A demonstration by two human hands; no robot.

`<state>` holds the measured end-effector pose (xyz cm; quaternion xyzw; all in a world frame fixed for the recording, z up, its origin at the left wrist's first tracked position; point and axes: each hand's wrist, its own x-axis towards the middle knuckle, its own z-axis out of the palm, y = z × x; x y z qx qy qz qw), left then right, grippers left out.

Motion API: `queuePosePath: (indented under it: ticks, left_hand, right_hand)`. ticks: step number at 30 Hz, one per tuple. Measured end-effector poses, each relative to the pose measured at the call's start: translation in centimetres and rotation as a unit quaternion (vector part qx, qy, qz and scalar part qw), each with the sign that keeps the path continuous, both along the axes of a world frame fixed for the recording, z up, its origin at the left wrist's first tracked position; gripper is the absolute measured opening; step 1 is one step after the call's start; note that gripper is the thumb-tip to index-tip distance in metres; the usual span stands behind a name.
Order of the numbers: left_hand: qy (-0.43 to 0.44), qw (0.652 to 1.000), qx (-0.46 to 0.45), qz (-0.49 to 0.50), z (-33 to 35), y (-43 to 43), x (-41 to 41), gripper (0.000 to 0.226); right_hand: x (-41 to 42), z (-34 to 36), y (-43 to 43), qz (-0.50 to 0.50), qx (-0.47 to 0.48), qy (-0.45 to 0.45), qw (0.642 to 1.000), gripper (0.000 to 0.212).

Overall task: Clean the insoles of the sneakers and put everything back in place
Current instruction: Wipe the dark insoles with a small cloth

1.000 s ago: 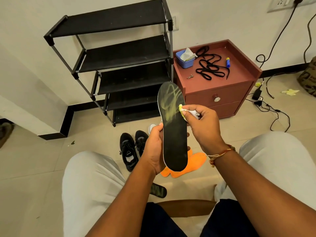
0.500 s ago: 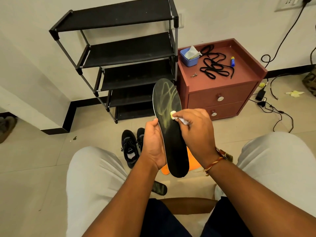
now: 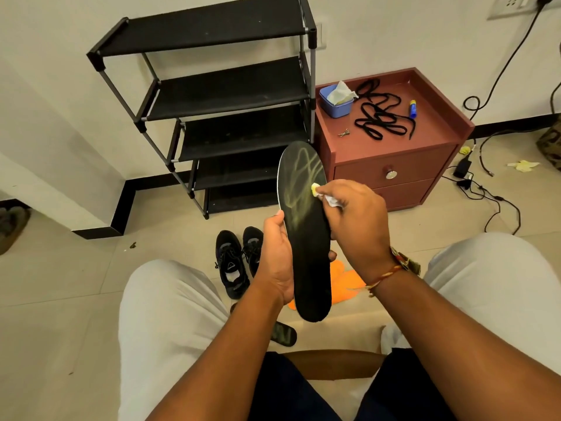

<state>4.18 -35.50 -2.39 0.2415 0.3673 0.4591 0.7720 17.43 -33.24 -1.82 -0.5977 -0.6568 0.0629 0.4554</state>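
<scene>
A black insole (image 3: 306, 238) smeared with yellowish streaks stands upright in front of me. My left hand (image 3: 277, 256) grips its left edge near the middle. My right hand (image 3: 355, 220) pinches a small white wipe (image 3: 321, 194) with a yellow-stained tip and presses it against the insole's right side. Two black sneakers (image 3: 233, 262) stand side by side on the floor below, partly behind my left hand. An orange insole (image 3: 343, 281) lies on the floor behind the black one. A dark insole (image 3: 283, 334) peeks out near my left forearm.
A black shoe rack (image 3: 230, 98) stands against the wall. Beside it a red-brown bedside cabinet (image 3: 391, 165) carries a blue tub of wipes (image 3: 335, 100), black laces (image 3: 379, 117), a glue stick (image 3: 412, 108). Cables (image 3: 485, 196) trail on the floor at right. My knees flank the scene.
The wipe in my right hand has slid across the insole, first left and down, then back to its right side. The view has shifted slightly.
</scene>
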Motion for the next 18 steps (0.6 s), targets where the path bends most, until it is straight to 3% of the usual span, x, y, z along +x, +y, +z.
queuePosePath:
  ticks: [4, 9, 13, 18]
  left_hand:
    - [0.033, 0.999, -0.002, 0.019, -0.3, 0.0, -0.1, 0.061]
    - [0.006, 0.998, -0.029, 0.046, -0.3, 0.5, -1.0, 0.077]
    - [0.018, 0.999, -0.021, 0.025, -0.1, -0.1, -0.3, 0.068]
    - [0.04, 0.999, -0.014, 0.007, -0.4, 0.0, 0.4, 0.072]
  right_hand:
    - [-2.0, 0.4, -2.2, 0.045, 0.0, 0.013, 0.999, 0.016]
    - [-4.7, 0.2, -4.7, 0.144, -0.017, 0.02, 0.989, 0.02]
    - [-2.2, 0.2, -2.0, 0.077, 0.003, -0.02, 0.997, 0.017]
    - [-0.1, 0.2, -0.3, 0.001, -0.001, 0.002, 1.0, 0.012]
